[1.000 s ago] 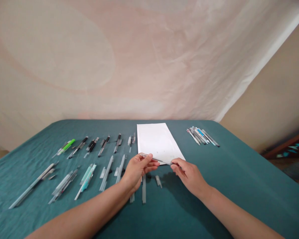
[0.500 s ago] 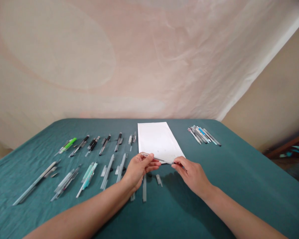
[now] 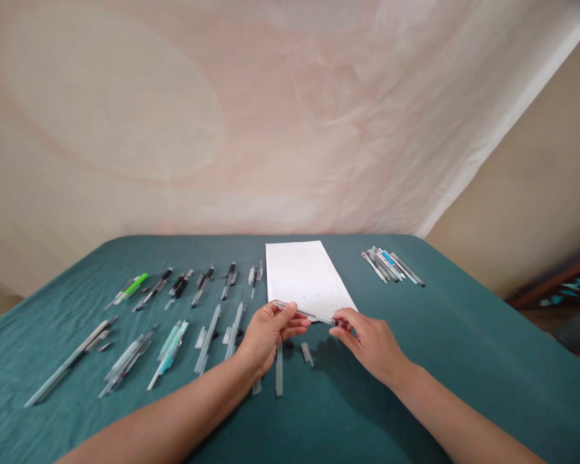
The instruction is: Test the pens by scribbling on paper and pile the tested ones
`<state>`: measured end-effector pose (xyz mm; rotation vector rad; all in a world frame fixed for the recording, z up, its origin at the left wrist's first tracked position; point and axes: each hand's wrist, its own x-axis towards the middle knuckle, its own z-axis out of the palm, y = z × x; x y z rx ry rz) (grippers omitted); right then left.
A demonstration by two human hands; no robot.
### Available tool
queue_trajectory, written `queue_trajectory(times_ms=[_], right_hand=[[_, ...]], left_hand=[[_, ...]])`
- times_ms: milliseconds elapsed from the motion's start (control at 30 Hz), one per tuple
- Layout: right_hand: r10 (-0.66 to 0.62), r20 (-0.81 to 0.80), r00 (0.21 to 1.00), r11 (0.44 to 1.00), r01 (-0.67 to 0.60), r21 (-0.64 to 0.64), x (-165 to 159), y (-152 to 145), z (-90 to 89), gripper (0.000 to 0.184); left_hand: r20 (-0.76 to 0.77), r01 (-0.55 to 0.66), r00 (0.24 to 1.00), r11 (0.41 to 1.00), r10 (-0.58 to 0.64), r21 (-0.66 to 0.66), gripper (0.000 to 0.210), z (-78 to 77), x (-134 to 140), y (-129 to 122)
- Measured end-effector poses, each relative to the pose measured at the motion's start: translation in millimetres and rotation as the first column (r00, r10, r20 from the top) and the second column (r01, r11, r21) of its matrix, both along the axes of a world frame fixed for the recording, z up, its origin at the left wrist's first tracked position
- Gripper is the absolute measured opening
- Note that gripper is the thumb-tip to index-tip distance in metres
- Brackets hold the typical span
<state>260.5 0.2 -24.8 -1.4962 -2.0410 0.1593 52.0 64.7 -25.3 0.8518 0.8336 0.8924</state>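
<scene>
A slim, greyish see-through pen point(image 3: 316, 317) is held level between my two hands, above the near edge of a white sheet of paper point(image 3: 304, 274). My left hand point(image 3: 276, 330) pinches its left part between thumb and fingers. At the dark right end, the fingertips of my right hand point(image 3: 367, 336) are closed on it. Beneath my hands, a clear pen barrel point(image 3: 279, 377) and a small clear cap point(image 3: 307, 354) lie on the cloth. Part of the barrel is hidden by my left hand.
Pens taken apart lie in two rows on the left of the green cloth point(image 3: 464, 361), among them a green piece point(image 3: 135, 285) and a turquoise one point(image 3: 171, 356). A bundle of several pens point(image 3: 391, 264) lies at the back right. A pale curtain point(image 3: 270, 129) hangs behind.
Both hands keep their grip on the pen, which has barely moved. The whole view has shifted slightly.
</scene>
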Motion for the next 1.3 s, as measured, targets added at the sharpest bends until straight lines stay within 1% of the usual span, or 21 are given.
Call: queue_trajectory(times_ms=[133,200,300,367,467,533,633,700,800,900,1000,1167,1300], right_hand=[[-0.015,0.039,0.999,0.999,0.013,0.041,0.0,0.5,-2.6,0.024],[0.011,0.052,0.999,1.000,-0.012,0.022,0.1,1.0,-3.4,0.027],[0.025,0.022,0.999,1.000,-0.025,-0.009,0.1,1.6,-3.0,0.023],[0.004,0.020,1.000,1.000,-0.004,0.013,0.0,1.5,-2.7,0.022],[-0.001,0.075,0.997,0.999,-0.003,0.053,0.4,1.0,-3.2,0.024],[0.022,0.097,0.995,0.999,-0.025,0.031,0.8,0.8,-3.7,0.027],[0.018,0.068,0.998,1.000,-0.017,-0.010,1.1,0.8,-4.1,0.023],[-0.001,0.057,0.998,1.000,0.001,0.001,0.8,0.8,-4.3,0.021],[0.004,0.088,0.996,1.000,-0.006,0.025,0.3,0.4,-5.0,0.021],[0.022,0.111,0.994,1.000,-0.021,-0.013,0.4,-0.2,-5.6,0.025],[0.007,0.076,0.997,0.999,-0.005,-0.032,0.7,-0.4,-6.0,0.021],[0.003,0.071,0.997,1.000,-0.005,0.027,-0.3,-0.8,-6.2,0.019],[0.015,0.032,0.999,0.999,-0.013,-0.047,-1.5,-1.5,-4.6,0.023]], left_hand=[[-0.009,0.007,1.000,1.000,-0.007,0.010,0.024,0.3,-0.7,-1.1],[-0.007,0.011,1.000,1.000,-0.011,0.012,0.024,0.0,-1.2,-0.9],[-0.004,0.007,1.000,1.000,-0.007,0.013,0.024,-0.3,-1.6,-0.2],[-0.006,0.000,1.000,1.000,0.000,0.016,0.024,-0.4,-1.4,0.2],[-0.014,-0.002,1.000,1.000,0.002,0.013,0.024,-1.1,-0.7,0.6],[-0.018,0.001,1.000,1.000,-0.001,0.009,0.024,-1.8,-0.4,0.8],[-0.019,0.000,1.000,1.000,0.000,0.010,0.024,-2.5,-0.3,0.9],[-0.020,-0.002,1.000,1.000,0.003,0.014,0.025,-2.6,-0.6,0.9],[-0.022,-0.004,1.000,1.000,0.004,0.022,0.025,-2.4,-1.0,0.7],[-0.022,-0.005,1.000,1.000,0.006,0.027,0.025,-2.7,-1.2,0.5],[-0.024,-0.011,1.000,1.000,0.011,0.023,0.025,-2.9,-1.1,0.5],[-0.023,-0.009,1.000,1.000,0.010,0.023,0.025,-2.8,-0.9,-0.9],[-0.021,-0.010,1.000,1.000,0.010,0.019,0.024,-2.5,-0.5,-1.7]])
